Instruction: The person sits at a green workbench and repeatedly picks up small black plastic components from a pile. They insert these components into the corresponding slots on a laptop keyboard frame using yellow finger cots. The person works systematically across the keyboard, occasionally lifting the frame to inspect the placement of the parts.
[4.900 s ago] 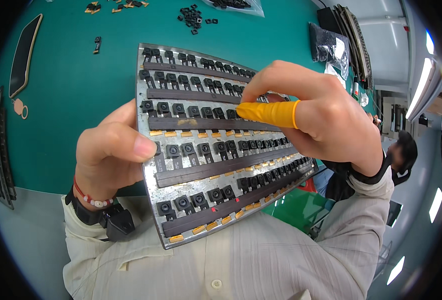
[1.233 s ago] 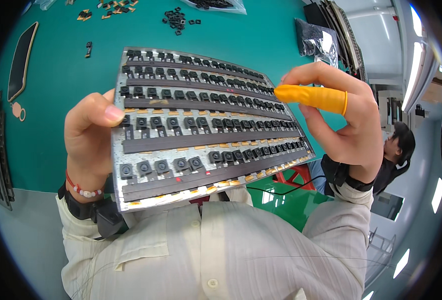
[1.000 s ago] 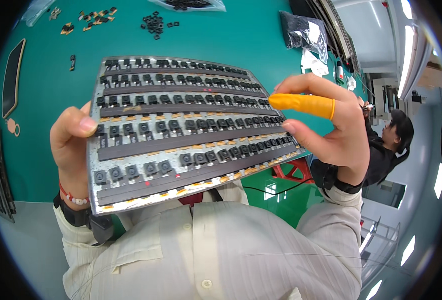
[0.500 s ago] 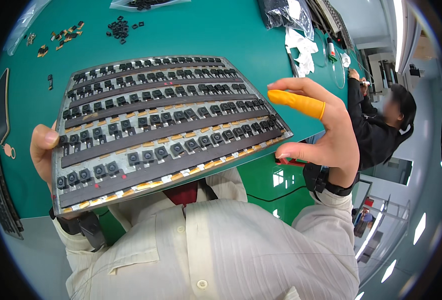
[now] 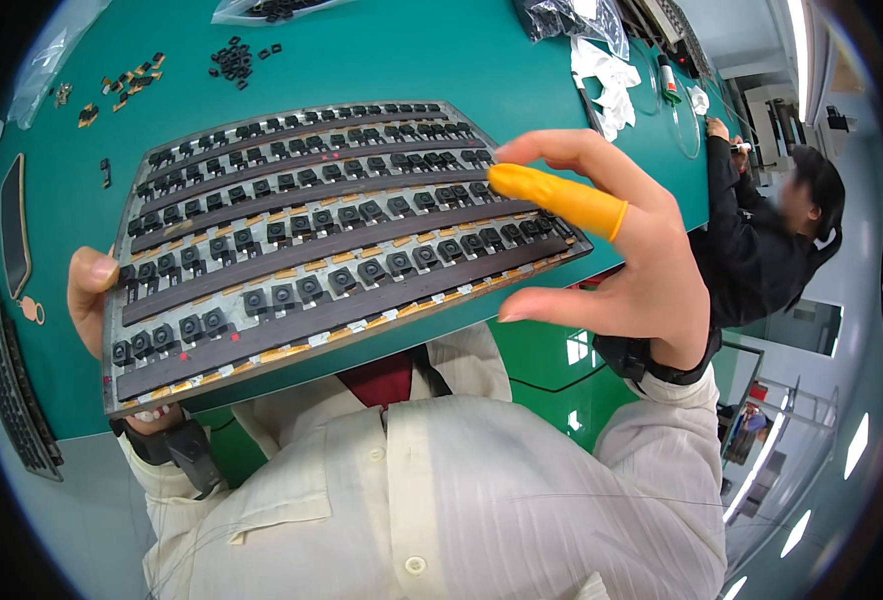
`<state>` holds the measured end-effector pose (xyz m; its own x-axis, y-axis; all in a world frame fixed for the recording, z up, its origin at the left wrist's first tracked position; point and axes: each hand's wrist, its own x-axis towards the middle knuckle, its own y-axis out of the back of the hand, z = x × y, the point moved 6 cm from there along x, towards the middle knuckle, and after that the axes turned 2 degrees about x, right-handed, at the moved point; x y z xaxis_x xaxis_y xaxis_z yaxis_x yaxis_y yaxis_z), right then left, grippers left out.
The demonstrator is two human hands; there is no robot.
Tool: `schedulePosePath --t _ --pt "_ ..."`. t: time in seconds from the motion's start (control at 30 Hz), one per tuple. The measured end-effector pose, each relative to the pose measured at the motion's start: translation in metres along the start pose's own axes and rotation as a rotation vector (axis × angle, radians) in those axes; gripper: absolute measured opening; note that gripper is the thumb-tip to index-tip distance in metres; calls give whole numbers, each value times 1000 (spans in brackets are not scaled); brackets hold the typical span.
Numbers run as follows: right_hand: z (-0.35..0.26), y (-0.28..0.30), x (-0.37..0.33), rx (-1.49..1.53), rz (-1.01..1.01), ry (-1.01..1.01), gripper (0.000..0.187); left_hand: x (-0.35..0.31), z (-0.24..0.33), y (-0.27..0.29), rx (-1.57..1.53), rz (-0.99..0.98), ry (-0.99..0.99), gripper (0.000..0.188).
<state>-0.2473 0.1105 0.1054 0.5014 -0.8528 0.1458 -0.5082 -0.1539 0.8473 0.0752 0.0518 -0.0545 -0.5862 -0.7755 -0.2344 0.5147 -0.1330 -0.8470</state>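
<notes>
A flat metal plate [image 5: 224, 298] is held tilted in front of me, above the near edge of the table. Rows of small black square parts that look like camera modules [image 5: 372, 270] stand on it, with long dark strips [image 5: 292, 330] between the rows. My left hand [image 5: 92, 290] grips the plate's left edge, thumb on top and the other fingers mostly hidden underneath. At the right end, my right hand [image 5: 642, 270] has thumb and fingers apart with nothing between them. A yellow finger cot [image 5: 562, 200] covers one finger, whose tip overlaps the plate's upper right; contact cannot be told.
Loose black parts [image 5: 234, 62] and orange-and-black parts [image 5: 137, 80] lie on the green table [image 5: 362, 70]. Another loaded plate [image 5: 17, 390] is at the left edge. White tissue [image 5: 612, 90] and a small green bottle [image 5: 669, 80] lie far right. A co-worker [image 5: 762, 250] sits at right.
My right hand has moved left, bringing its covered finger over the plate's right end. The plate has shifted and tilted slightly, still in my left hand.
</notes>
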Motion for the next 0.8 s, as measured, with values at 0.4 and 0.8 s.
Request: schedulePosePath --t 0.4,0.8 --pt "-32 -43 44 81 -129 225 42 5 -17 -40 -51 50 -58 69" --pt "-29 -36 40 -34 -120 152 54 8 -16 -42 -25 30 -79 68"
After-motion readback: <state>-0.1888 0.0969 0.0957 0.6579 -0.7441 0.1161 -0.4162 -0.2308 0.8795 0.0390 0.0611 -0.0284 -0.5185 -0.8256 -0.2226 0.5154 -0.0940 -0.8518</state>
